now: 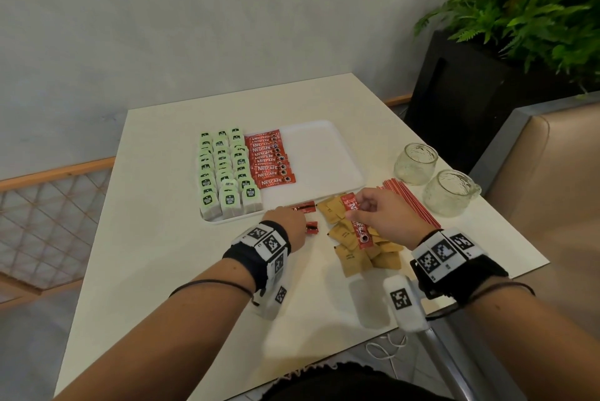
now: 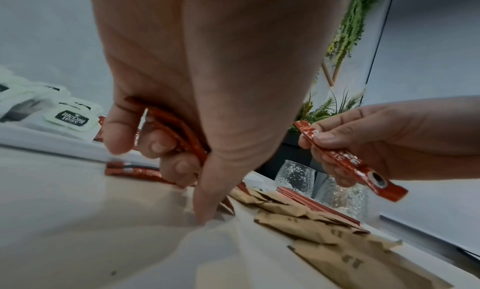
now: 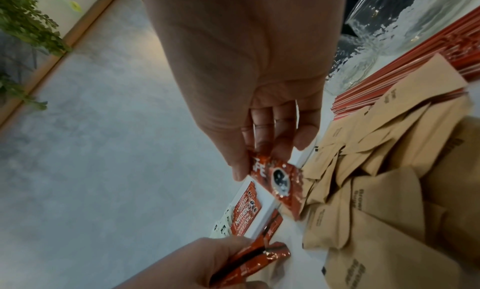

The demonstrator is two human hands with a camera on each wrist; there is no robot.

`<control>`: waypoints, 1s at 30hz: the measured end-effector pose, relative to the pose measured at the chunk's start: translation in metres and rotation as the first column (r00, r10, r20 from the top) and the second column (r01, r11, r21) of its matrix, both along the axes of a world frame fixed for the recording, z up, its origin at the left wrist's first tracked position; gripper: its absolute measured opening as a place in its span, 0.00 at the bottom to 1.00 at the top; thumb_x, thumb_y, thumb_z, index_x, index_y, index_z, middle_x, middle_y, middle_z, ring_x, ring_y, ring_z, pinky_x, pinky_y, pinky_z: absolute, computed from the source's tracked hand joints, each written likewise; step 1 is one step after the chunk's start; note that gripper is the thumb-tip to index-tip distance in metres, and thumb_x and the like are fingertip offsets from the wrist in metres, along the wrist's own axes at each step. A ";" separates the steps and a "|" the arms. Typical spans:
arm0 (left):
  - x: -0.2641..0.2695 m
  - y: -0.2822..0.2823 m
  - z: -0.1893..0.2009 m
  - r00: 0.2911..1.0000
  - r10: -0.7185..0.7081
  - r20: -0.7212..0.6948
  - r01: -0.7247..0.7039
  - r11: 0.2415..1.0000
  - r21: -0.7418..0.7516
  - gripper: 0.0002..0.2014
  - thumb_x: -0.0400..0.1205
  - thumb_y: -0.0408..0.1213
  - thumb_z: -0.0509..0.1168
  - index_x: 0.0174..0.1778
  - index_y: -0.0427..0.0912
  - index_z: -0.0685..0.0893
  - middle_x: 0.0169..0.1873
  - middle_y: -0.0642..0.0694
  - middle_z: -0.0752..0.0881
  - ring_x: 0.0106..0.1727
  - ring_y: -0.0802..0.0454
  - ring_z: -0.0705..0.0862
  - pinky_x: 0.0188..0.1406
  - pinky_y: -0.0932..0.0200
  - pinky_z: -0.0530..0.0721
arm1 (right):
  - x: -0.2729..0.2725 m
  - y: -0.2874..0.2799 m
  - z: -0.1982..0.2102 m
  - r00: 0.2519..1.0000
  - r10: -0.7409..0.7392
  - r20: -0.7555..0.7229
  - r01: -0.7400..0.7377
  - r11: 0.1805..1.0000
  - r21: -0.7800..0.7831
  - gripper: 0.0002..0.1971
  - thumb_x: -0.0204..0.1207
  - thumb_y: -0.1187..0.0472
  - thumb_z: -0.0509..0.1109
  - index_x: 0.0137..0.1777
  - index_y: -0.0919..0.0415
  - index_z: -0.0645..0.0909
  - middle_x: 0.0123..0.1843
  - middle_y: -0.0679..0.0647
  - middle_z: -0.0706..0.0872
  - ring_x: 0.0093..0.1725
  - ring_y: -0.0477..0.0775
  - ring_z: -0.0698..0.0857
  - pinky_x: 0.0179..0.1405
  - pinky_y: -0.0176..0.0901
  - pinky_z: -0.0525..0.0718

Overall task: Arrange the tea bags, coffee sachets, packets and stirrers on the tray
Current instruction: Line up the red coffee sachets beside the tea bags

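Note:
A white tray [image 1: 321,154] holds rows of green tea bags [image 1: 224,170] on its left and a column of red coffee sachets [image 1: 269,160] beside them. My right hand [image 1: 383,215] pinches one red coffee sachet [image 1: 357,222] above the pile of brown sugar packets [image 1: 360,238]. My left hand [image 1: 289,225] curls around a few red sachets [image 2: 179,133] on the table just in front of the tray; more loose sachets [image 1: 306,207] lie beside it. Red stirrers [image 1: 412,202] lie to the right of the packets.
Two empty textured glass jars [image 1: 415,163] [image 1: 449,193] stand at the table's right edge near the stirrers. The tray's right half is bare. A black planter [image 1: 461,82] with a green plant stands behind the table; a padded seat [image 1: 552,173] is on the right.

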State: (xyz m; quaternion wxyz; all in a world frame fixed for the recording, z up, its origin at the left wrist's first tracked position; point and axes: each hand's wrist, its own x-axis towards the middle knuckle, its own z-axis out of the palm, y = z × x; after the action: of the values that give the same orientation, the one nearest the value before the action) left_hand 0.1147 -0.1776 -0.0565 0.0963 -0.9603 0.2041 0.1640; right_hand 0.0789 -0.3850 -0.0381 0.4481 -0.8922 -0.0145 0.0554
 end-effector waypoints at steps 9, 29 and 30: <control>0.010 0.001 0.001 0.993 0.066 0.099 -0.051 0.988 -0.146 0.21 0.84 0.47 0.63 0.71 0.42 0.71 0.60 0.43 0.84 0.60 0.42 0.84 0.48 0.52 0.75 | 0.001 -0.001 0.001 1.000 0.020 -0.009 -0.020 1.000 0.019 0.08 0.73 0.55 0.78 0.44 0.53 0.82 0.34 0.47 0.80 0.35 0.45 0.79 0.41 0.42 0.79; 0.010 0.004 -0.009 0.993 0.113 -0.018 -0.114 0.958 -0.262 0.20 0.83 0.54 0.64 0.64 0.43 0.75 0.56 0.43 0.85 0.56 0.43 0.84 0.45 0.55 0.77 | 0.005 0.000 0.005 0.990 0.065 -0.121 -0.066 0.998 0.001 0.12 0.71 0.54 0.80 0.32 0.55 0.81 0.31 0.50 0.82 0.32 0.47 0.78 0.38 0.44 0.78; 0.010 0.005 -0.009 0.993 0.111 -0.039 -0.118 0.956 -0.269 0.19 0.84 0.53 0.63 0.63 0.42 0.76 0.56 0.43 0.86 0.56 0.43 0.85 0.46 0.55 0.77 | 0.005 0.000 0.005 0.989 0.070 -0.132 -0.072 0.997 -0.006 0.12 0.72 0.55 0.79 0.32 0.56 0.80 0.30 0.51 0.82 0.31 0.47 0.78 0.37 0.42 0.77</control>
State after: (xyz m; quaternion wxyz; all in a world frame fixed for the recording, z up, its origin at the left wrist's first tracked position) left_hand 0.1247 -0.1729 -0.0653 -0.0479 -0.9726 0.1697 0.1512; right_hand 0.0841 -0.3845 -0.0332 0.4411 -0.8878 -0.0164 0.1302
